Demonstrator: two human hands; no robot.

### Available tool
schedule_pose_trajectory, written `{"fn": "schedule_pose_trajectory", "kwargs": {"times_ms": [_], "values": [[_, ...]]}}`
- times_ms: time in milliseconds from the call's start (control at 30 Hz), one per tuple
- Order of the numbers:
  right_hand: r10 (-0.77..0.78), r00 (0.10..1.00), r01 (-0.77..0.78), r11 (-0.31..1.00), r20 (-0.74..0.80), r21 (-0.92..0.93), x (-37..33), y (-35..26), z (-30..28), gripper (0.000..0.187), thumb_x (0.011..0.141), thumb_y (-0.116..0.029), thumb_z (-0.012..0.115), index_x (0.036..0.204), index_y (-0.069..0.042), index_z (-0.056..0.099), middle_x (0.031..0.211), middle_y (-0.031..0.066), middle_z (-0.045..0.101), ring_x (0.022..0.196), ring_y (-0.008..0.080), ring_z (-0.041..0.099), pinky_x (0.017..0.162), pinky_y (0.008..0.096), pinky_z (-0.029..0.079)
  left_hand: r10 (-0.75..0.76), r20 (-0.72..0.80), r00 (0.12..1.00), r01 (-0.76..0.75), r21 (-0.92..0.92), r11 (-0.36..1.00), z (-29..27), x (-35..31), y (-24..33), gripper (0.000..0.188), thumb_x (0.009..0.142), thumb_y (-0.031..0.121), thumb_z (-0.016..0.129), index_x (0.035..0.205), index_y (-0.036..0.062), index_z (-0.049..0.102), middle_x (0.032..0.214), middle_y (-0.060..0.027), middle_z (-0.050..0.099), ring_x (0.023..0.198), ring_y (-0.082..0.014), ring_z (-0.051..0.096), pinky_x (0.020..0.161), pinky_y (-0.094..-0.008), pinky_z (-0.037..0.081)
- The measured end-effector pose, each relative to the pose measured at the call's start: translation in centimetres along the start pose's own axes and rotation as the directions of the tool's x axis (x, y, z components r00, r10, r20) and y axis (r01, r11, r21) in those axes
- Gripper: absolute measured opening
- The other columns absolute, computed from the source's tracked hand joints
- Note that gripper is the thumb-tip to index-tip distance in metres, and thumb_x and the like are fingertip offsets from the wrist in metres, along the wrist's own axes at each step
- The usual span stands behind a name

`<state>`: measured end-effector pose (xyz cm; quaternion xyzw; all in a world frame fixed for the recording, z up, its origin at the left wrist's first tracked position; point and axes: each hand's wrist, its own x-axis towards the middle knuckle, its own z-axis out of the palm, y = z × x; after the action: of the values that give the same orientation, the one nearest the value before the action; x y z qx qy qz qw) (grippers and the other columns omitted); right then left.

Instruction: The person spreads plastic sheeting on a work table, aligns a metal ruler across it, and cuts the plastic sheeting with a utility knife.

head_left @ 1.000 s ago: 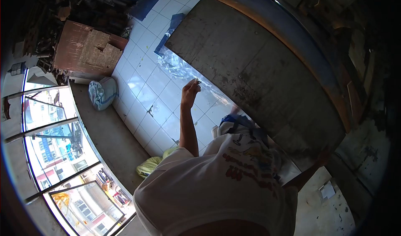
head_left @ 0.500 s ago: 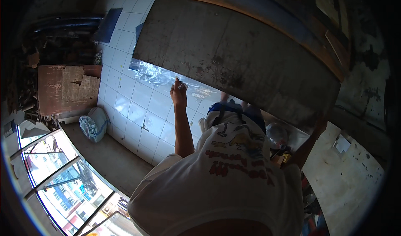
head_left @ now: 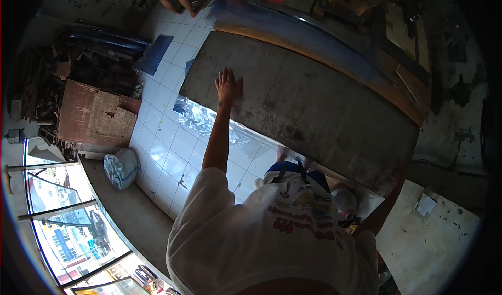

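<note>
A long, dark grey tabletop with a worn, stained surface lies before me. Near its left end my left hand rests with fingers stretched out on the surface, holding nothing. My right hand is at the right end of the tabletop, by the near corner; it is in shadow and its fingers are hard to make out. Clear plastic sheeting shows below the near left edge, shiny and crumpled.
White floor tiles stretch to the left. A brown worn board leans by dark stacked material. A stuffed bag sits on a ledge beside the window. A pale panel stands right. Another person's legs show at the far left.
My left hand has gone from closed fingers at the near edge to lying spread on the tabletop. The view has shifted, bringing another person's legs into sight. My right hand stays near the right end.
</note>
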<state>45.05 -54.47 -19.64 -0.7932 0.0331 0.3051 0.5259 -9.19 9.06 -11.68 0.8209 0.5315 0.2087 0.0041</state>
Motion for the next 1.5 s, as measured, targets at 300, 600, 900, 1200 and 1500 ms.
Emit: {"fn": "schedule_pose_trajectory", "kwargs": {"times_ms": [300, 600, 900, 1200, 1500], "values": [[-0.744, 0.655, 0.515, 0.310, 0.134, -0.799, -0.1, 1.6, -2.5, 0.030, 0.091, -0.020, 0.051, 0.113, -0.003, 0.060, 0.102, 0.0211, 0.061, 0.094, 0.0360, 0.059, 0.086, 0.0438, 0.046, 0.001, 0.324, 0.946, 0.019, -0.060, 0.998, 3.7, 8.6, 4.0, 0.066, 0.088, 0.045, 0.050, 0.140, 0.0081, 0.032, 0.150, -0.0143, 0.021, 0.139, -0.0312, 0.018, 0.112, -0.0462, 0.016], [-0.620, 0.783, 0.430, 0.499, 0.036, -0.753, -1.7, 0.8, -2.8, 0.037, 0.094, -0.026, 0.048, 0.111, 0.004, 0.060, 0.111, 0.0237, 0.061, 0.107, 0.0356, 0.057, 0.095, 0.0402, 0.042, 0.145, 0.053, 0.988, -0.147, 0.026, 0.989, 5.0, 10.8, 7.5, 0.049, 0.085, 0.039, 0.058, 0.121, 0.0072, 0.046, 0.120, -0.0140, 0.045, 0.113, -0.0333, 0.042, 0.097, -0.0458, 0.033], [-0.283, 0.946, 0.187, 0.875, -0.158, -0.446, -2.4, -0.2, -2.9, 0.042, 0.093, -0.039, 0.051, 0.107, -0.001, 0.061, 0.082, 0.0127, 0.063, 0.071, 0.0228, 0.061, 0.062, 0.0337, 0.048, -0.348, 0.045, 0.937, 0.350, -0.048, 0.936, 7.1, 12.8, 5.8, 0.047, 0.079, 0.045, 0.064, 0.110, 0.0104, 0.061, 0.113, -0.0132, 0.054, 0.108, -0.0330, 0.048, 0.093, -0.0448, 0.037], [-0.028, 0.976, -0.019, 0.977, -0.218, -0.211, -5.6, -4.6, 0.2, 0.038, 0.090, -0.045, 0.054, 0.094, -0.007, 0.059, 0.058, 0.0006, 0.051, 0.044, 0.0101, 0.050, 0.038, 0.0245, 0.038, -0.168, 0.006, 0.986, 0.166, -0.168, 0.972, 8.9, 13.8, 3.3, 0.027, 0.081, 0.039, 0.062, 0.091, 0.0140, 0.066, 0.096, -0.0079, 0.066, 0.096, -0.0314, 0.057, 0.083, -0.0451, 0.043], [-0.010, 0.953, -0.067, 0.968, -0.303, -0.242, -5.9, -4.8, 0.6, 0.039, 0.089, -0.045, 0.056, 0.098, -0.007, 0.059, 0.062, 0.0013, 0.053, 0.048, 0.0128, 0.056, 0.040, 0.0251, 0.043, -0.136, -0.110, 0.985, 0.108, -0.234, 0.966, 8.8, 13.5, 5.1, 0.018, 0.082, 0.029, 0.063, 0.087, 0.0112, 0.062, 0.083, -0.0062, 0.066, 0.082, -0.0305, 0.059, 0.076, -0.0451, 0.043]]}}
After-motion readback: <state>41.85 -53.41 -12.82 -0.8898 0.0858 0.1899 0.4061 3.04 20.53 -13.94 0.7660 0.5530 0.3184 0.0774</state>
